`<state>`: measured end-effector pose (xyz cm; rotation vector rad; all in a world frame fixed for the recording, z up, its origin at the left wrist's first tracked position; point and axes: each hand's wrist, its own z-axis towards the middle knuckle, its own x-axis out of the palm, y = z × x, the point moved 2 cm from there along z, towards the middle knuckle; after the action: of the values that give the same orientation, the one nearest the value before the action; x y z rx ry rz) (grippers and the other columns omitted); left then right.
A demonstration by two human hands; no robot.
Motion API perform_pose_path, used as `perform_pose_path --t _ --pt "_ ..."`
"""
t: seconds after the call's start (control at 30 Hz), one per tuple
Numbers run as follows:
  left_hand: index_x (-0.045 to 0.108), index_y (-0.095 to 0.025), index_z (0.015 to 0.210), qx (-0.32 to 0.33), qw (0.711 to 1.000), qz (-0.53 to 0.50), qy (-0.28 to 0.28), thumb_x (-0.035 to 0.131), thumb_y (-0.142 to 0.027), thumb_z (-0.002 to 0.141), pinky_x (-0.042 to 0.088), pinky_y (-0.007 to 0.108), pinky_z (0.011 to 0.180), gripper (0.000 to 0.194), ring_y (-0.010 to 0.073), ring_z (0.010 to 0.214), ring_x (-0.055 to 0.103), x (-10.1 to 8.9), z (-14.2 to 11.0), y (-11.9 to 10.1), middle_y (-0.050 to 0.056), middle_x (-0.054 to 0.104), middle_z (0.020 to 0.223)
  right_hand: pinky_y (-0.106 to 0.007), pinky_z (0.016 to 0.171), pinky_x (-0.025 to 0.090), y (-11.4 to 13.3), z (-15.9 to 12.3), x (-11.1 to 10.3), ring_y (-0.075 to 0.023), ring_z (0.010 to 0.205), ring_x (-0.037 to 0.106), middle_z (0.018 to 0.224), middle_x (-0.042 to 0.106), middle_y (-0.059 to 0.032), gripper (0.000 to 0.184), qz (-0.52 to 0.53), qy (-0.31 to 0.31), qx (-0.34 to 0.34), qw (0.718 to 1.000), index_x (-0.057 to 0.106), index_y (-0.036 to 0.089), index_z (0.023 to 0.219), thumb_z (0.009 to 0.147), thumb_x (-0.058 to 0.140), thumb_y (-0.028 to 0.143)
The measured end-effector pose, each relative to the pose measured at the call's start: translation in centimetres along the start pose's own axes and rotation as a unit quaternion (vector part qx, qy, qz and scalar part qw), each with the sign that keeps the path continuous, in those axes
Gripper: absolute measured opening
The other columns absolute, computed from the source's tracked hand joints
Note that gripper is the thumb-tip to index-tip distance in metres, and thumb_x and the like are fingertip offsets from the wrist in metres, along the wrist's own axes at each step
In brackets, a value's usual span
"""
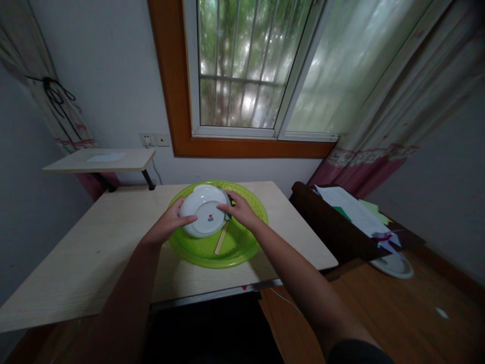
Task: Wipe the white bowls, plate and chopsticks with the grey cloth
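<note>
A white bowl [200,207] is held between my hands with its underside turned toward me; a small red and blue mark shows on the base. My left hand [174,221] grips its left side, thumb across the bottom. My right hand [239,208] grips the right side, thumb likewise on the underside; its other fingers are mostly hidden. Beneath lies a round lime-green tray [250,242] with a raised rim. A pair of light wooden chopsticks [221,239] rests in the tray, upper ends hidden behind the bowl. Something small and dark beside my right fingers cannot be made out.
The tray stands on a pale wooden table [125,237]. A raised shelf [106,160] on dark legs is at the back left, below wall sockets [154,139]. To the right, a dark brown piece of furniture [322,222] carries papers [344,207]. A barred window is ahead.
</note>
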<state>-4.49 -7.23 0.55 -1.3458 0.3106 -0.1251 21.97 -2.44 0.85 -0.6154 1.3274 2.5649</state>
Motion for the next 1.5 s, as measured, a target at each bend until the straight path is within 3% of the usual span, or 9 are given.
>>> perform_pose_path --t 0.2,0.5,0.7,0.87,0.97,1.1,1.23,1.33,1.5 --pt "0.056 -0.02 0.126 -0.01 0.996 0.087 0.034 0.079 -0.056 0.076 0.058 0.047 0.094 0.066 0.0349 0.114 0.068 0.1 0.6 -0.3 0.012 0.069 0.124 -0.047 0.108 0.048 0.4 -0.1 -0.1 -0.0277 0.12 0.065 0.13 0.07 -0.0114 0.059 -0.036 0.017 -0.058 0.998 0.065 0.022 0.137 0.086 0.078 0.05" --pt "0.056 -0.02 0.127 0.02 0.984 0.172 0.05 0.079 -0.06 0.072 0.054 0.047 0.102 0.071 0.0347 0.117 0.064 0.4 0.6 -1.3 0.011 0.067 0.127 -0.053 0.114 0.045 1.9 -0.6 0.3 -0.0299 0.131 0.058 0.143 0.063 -0.0143 0.06 -0.132 0.057 -0.14 0.98 0.052 0.025 0.151 0.098 0.064 0.049" --pt "0.055 -0.019 0.125 0.007 0.979 0.195 0.066 0.077 -0.06 0.075 0.056 0.046 0.097 0.069 0.0338 0.11 0.067 0.4 0.5 -0.7 0.011 0.069 0.122 -0.054 0.123 0.037 4.9 -1.4 1.4 -0.0291 0.149 0.042 0.162 0.044 -0.0148 0.064 -0.236 0.105 -0.243 0.935 0.033 0.021 0.162 0.105 0.051 0.043" --pt "0.05 -0.02 0.14 0.062 0.972 0.222 0.054 0.077 -0.058 0.078 0.046 0.049 0.112 0.078 0.0361 0.132 0.056 0.7 0.5 -0.9 0.013 0.061 0.142 -0.054 0.131 0.02 6.9 -1.8 2.1 -0.0258 0.158 0.028 0.165 0.04 -0.0095 0.061 -0.278 0.166 -0.301 0.897 0.035 0.022 0.161 0.105 0.05 0.041" --pt "0.052 -0.022 0.136 0.052 0.978 0.2 0.033 0.077 -0.058 0.078 0.05 0.048 0.107 0.074 0.0366 0.128 0.059 0.7 0.5 -1.0 0.011 0.065 0.135 -0.054 0.132 0.02 7.0 -1.7 2.1 -0.0246 0.158 0.028 0.166 0.039 -0.006 0.059 -0.262 0.168 -0.288 0.906 0.037 0.027 0.161 0.105 0.051 0.04" --pt "0.056 -0.021 0.124 0.017 0.987 0.159 0.004 0.079 -0.057 0.076 0.055 0.047 0.097 0.064 0.0346 0.111 0.066 0.3 0.4 -0.8 0.009 0.069 0.12 -0.053 0.129 0.029 5.6 -1.2 1.5 -0.0252 0.156 0.034 0.166 0.039 -0.0079 0.057 -0.204 0.109 -0.219 0.948 0.04 0.025 0.16 0.105 0.05 0.037" --pt "0.052 -0.019 0.129 0.005 0.994 0.112 -0.02 0.079 -0.052 0.077 0.054 0.049 0.099 0.067 0.0336 0.115 0.065 0.1 0.3 -0.4 0.011 0.066 0.125 -0.049 0.127 0.035 3.7 -0.9 0.9 -0.0239 0.149 0.046 0.159 0.05 -0.009 0.05 -0.16 0.03 -0.127 0.978 0.049 0.024 0.155 0.108 0.043 0.038" --pt "0.05 -0.019 0.132 0.004 0.995 0.097 -0.014 0.078 -0.051 0.077 0.053 0.049 0.101 0.069 0.0331 0.118 0.064 0.2 0.2 -0.6 0.01 0.065 0.127 -0.05 0.125 0.038 2.9 -0.8 0.8 -0.0258 0.144 0.052 0.153 0.056 -0.0125 0.05 -0.156 0.012 -0.082 0.984 0.055 0.02 0.151 0.109 0.038 0.04" --pt "0.053 -0.019 0.124 0.0 0.989 0.147 -0.013 0.078 -0.054 0.076 0.055 0.047 0.096 0.064 0.0323 0.11 0.065 0.3 0.2 -1.1 0.008 0.066 0.117 -0.05 0.127 0.035 3.6 -1.0 1.2 -0.0263 0.151 0.043 0.161 0.047 -0.0144 0.054 -0.189 0.031 -0.144 0.971 0.046 0.017 0.156 0.107 0.043 0.038"
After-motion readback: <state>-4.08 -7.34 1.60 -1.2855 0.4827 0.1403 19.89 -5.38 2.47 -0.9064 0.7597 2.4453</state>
